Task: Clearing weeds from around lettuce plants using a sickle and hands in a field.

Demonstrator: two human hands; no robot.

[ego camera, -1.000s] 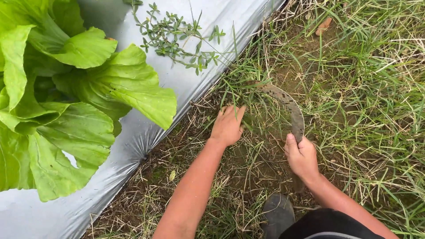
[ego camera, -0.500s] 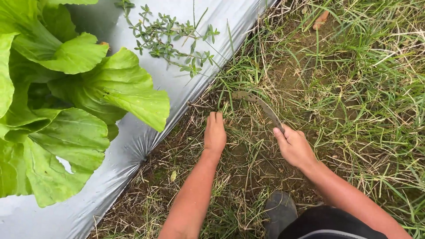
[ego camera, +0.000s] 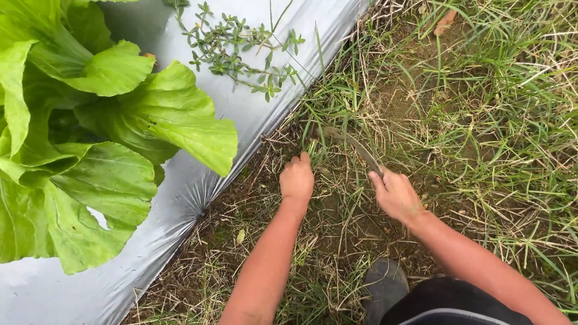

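My right hand (ego camera: 394,194) grips the handle of a curved sickle (ego camera: 352,144), whose rusty blade lies low in the grass and points up-left toward the plastic edge. My left hand (ego camera: 297,179) is closed around a tuft of grass (ego camera: 322,129) right beside the blade tip, close to the edge of the silver mulch sheet (ego camera: 241,126). Both forearms reach in from the bottom of the view.
A large leafy green plant (ego camera: 90,150) grows through the silver sheet at left. A small weed with narrow leaves (ego camera: 241,45) sprawls on the sheet above. Thick grass (ego camera: 494,120) covers the ground at right. A dark boot toe (ego camera: 385,283) shows at the bottom.
The sickle has swung down and left from a raised position into the grass. My left hand went from spread fingers to a closed fist on the grass near the sheet.
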